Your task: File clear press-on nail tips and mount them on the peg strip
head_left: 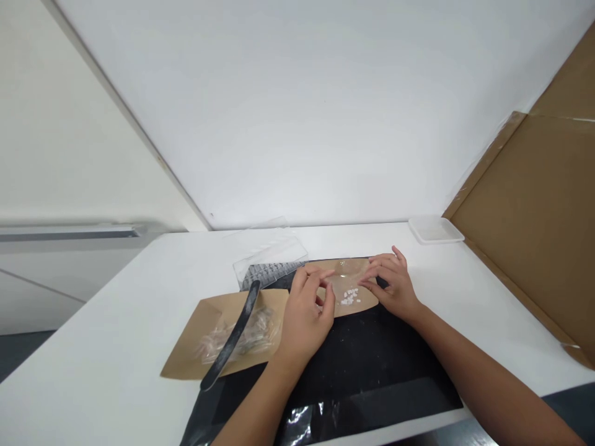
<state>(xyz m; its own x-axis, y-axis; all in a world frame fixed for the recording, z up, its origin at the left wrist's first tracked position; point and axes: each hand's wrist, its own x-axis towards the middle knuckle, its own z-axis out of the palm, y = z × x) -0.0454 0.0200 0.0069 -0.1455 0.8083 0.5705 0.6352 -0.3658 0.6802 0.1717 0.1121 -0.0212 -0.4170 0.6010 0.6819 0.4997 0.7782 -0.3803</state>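
Note:
My left hand (307, 319) and my right hand (393, 288) meet over a clear plastic bag (346, 275) lying on a kraft paper sheet (357, 305). Small white pieces (349, 298) sit inside the bag, between my hands. The curled fingers of my left hand grip the bag's near left edge, and my right fingertips press on its right side. To the left, another kraft paper sheet (207, 337) carries a second clear bag (246, 337). A curved black strip (231, 337) lies across them.
A black mat (357, 365) lies under the papers on a white table (465, 291). A clear plastic box (272, 263) with a grey grid inside stands at the back. A white tray (436, 230) sits far right, beside upright brown cardboard (525, 210).

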